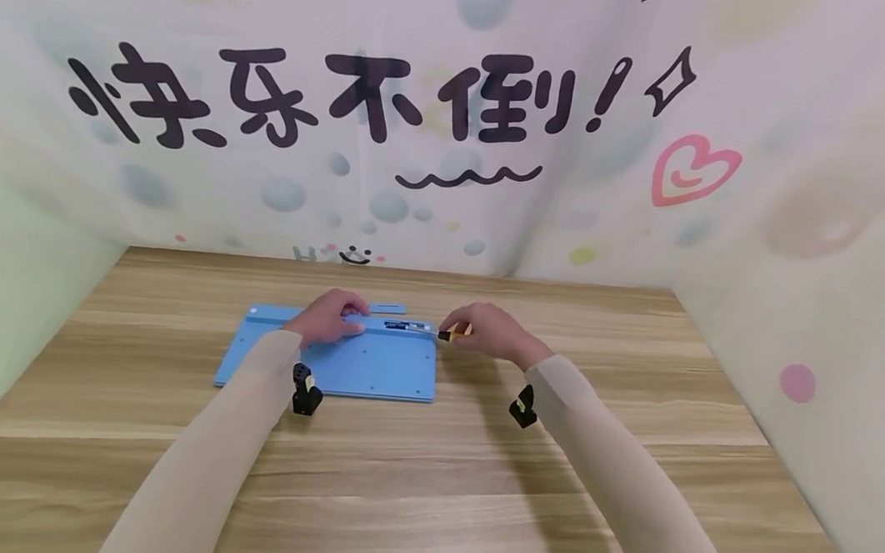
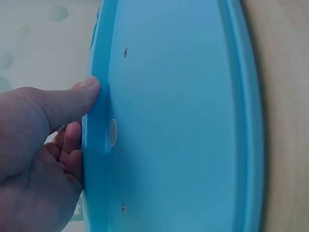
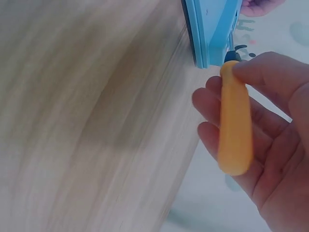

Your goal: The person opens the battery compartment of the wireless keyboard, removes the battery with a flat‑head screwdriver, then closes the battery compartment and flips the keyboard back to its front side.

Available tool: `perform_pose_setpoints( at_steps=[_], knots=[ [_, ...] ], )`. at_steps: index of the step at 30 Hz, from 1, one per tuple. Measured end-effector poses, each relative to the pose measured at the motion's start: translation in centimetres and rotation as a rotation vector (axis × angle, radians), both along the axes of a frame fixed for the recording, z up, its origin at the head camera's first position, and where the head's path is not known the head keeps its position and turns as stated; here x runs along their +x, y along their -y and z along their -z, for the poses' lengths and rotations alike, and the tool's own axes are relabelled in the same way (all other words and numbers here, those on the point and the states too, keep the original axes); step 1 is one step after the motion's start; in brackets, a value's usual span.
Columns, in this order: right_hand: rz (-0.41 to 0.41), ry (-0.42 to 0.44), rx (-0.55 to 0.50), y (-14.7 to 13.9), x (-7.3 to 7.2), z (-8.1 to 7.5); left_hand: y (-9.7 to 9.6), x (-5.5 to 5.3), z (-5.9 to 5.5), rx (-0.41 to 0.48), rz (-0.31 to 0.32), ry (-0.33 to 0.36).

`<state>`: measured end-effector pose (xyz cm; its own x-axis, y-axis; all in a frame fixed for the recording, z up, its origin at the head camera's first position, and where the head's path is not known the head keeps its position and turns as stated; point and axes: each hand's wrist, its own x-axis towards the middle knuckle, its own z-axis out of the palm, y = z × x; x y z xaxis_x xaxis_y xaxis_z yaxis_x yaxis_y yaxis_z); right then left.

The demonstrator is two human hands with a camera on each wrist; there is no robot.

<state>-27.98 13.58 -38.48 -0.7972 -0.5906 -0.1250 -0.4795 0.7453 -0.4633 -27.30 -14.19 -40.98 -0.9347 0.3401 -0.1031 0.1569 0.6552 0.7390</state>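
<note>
A blue keyboard (image 1: 392,370) lies underside up on the table, its raised ridge along the far side. Dark batteries (image 1: 407,326) show in an uncovered slot near the ridge's right end. My left hand (image 1: 328,316) grips the ridge left of this slot; in the left wrist view its thumb (image 2: 82,96) presses the near face and the fingers curl behind. In my right hand (image 3: 275,125) is a screwdriver (image 3: 235,125) with a yellow handle, held between thumb and fingers. Its thin shaft points left, the tip reaching the battery slot in the head view.
A small blue battery cover (image 1: 386,309) lies just behind the keyboard. The wood-grain table (image 1: 415,509) ends at a printed curtain (image 1: 265,217) at the back, with pale walls left and right. Black wrist cameras (image 1: 305,390) hang below both forearms.
</note>
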Motion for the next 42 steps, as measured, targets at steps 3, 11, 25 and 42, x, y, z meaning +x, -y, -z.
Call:
perform_pose_setpoints(
  at_steps=[3,11,25,42],
  knots=[
    [-0.008,-0.018,0.028,0.2,0.4,0.1,0.0,0.0,0.0,-0.008,0.003,-0.004],
    [-0.006,0.024,0.004,0.5,1.0,0.5,0.0,0.0,0.0,-0.017,-0.004,0.011],
    [0.015,0.008,-0.016,0.3,2.3,0.9,-1.7,-0.1,-2.0,-0.140,0.143,-0.018],
    [0.072,-0.081,-0.048,-0.7,3.6,0.7,-4.7,-0.7,-2.2,-0.161,0.328,-0.089]
  ],
)
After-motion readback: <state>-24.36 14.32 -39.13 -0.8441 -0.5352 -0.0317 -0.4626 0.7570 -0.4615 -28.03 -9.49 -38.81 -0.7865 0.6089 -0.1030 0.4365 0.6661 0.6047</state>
